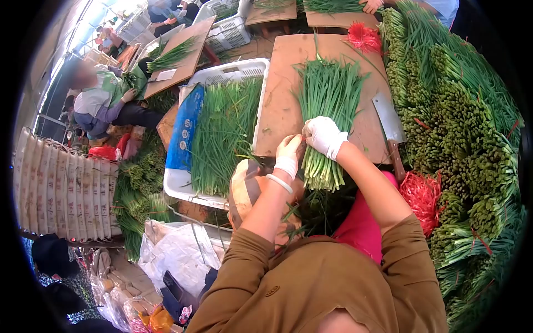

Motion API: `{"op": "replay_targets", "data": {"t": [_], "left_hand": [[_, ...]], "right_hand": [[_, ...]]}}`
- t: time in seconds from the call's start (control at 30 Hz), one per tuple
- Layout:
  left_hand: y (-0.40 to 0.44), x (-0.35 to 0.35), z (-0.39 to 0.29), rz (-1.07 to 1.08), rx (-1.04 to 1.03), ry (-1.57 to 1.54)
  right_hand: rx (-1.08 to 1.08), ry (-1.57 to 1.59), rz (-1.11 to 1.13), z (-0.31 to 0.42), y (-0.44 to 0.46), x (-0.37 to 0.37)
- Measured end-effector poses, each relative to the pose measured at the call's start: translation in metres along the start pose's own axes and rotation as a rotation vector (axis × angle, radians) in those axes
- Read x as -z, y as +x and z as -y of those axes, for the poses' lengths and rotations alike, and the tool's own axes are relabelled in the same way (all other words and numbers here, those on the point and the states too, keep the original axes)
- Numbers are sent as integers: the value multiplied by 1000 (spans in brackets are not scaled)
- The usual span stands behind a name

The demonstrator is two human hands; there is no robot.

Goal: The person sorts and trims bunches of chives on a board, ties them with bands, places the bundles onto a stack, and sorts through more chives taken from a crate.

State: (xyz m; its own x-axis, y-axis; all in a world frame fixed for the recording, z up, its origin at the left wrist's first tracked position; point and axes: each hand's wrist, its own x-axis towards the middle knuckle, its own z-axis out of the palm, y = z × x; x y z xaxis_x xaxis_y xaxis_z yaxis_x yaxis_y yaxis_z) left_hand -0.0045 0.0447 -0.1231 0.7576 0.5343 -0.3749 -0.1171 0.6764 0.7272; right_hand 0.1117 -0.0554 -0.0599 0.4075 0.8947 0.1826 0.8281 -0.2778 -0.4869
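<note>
A thick bundle of garlic chives (332, 91) lies on a brown board, green tips pointing away from me and pale stalk ends hanging over the near edge. My right hand (325, 136), in a white glove, is closed over the stalks. Beside it, my left hand (290, 149) pinches at the bundle's left side, its bare fingers coming out of a white cuff. A speck of red tie (303, 138) shows where both sets of fingertips meet; most of it is hidden. To the right, a cleaver (390, 123) rests on the board (280, 100) with its wooden handle toward me.
A white crate (261, 83) of loose chives stands left of the board. Stacked chive bundles (461, 127) rise along the right. Red ties lie in one pile (364, 38) at the board's far corner and another (420, 201) near my right elbow. A co-worker (105, 100) sits at left.
</note>
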Motion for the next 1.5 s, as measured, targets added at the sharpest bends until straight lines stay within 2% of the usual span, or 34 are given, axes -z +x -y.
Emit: {"op": "replay_targets", "data": {"t": [0.1, 0.17, 0.27, 0.47, 0.57, 0.67, 0.73, 0.8, 0.87, 0.93, 1.0, 1.07, 1.13, 1.17, 1.27, 1.3, 1.33, 1.4, 1.47, 1.5], "left_hand": [[-4, -2, -1, -38, -18, -14], [-8, -7, -4, -91, -22, 11], [0, 5, 2, 87, -28, 38], [8, 10, 0, 127, 34, 131], [6, 7, -11, 130, 88, 320], [11, 4, -18, 229, -144, 739], [-6, -18, -38, 211, -173, 932], [-15, -31, -49, 198, -174, 1078], [-19, -28, -47, 177, -180, 1113], [-19, -31, -47, 169, -203, 1149], [-18, -36, -44, 183, -228, 1111], [-20, -36, -37, 188, -242, 1074], [-22, -49, -42, 236, -299, 1232], [-31, -59, -55, 298, -344, 1289], [-33, -73, -81, 403, -480, 1535], [-28, -72, -87, 421, -552, 1629], [-25, -73, -93, 446, -621, 1724], [-21, -78, -99, 438, -500, 1769], [-14, -80, -101, 438, -397, 1795], [-10, -78, -100, 424, -363, 1745]], "right_hand": [[-55, -40, 47, 4, 0, 2], [-18, -41, 18, 3, -1, 2], [-21, -64, 41, 3, -1, 2], [-31, -76, 54, 2, -1, 2], [-18, -60, 63, -1, 0, 0], [25, -38, 7, -4, -1, 4], [100, -72, -105, 4, -10, 28], [17, 104, -357, 12, -24, 59], [-323, 55, -366, 6, -52, 81], [-467, -14, -99, -22, -81, 84], [-610, 362, 248, -28, -106, 74], [-691, 598, 209, -4, -122, 44], [-546, 178, -52, -5, -130, 7], [-628, 270, 21, -5, -133, 2], [-598, 706, 150, 3, -134, 22], [-554, 620, -42, -18, -132, 9], [-380, 260, -246, -8, -123, 31], [-384, 436, -353, 25, -104, 67], [-538, 1182, -261, 40, -86, 64], [-456, 1219, -240, 34, -80, 49]]}}
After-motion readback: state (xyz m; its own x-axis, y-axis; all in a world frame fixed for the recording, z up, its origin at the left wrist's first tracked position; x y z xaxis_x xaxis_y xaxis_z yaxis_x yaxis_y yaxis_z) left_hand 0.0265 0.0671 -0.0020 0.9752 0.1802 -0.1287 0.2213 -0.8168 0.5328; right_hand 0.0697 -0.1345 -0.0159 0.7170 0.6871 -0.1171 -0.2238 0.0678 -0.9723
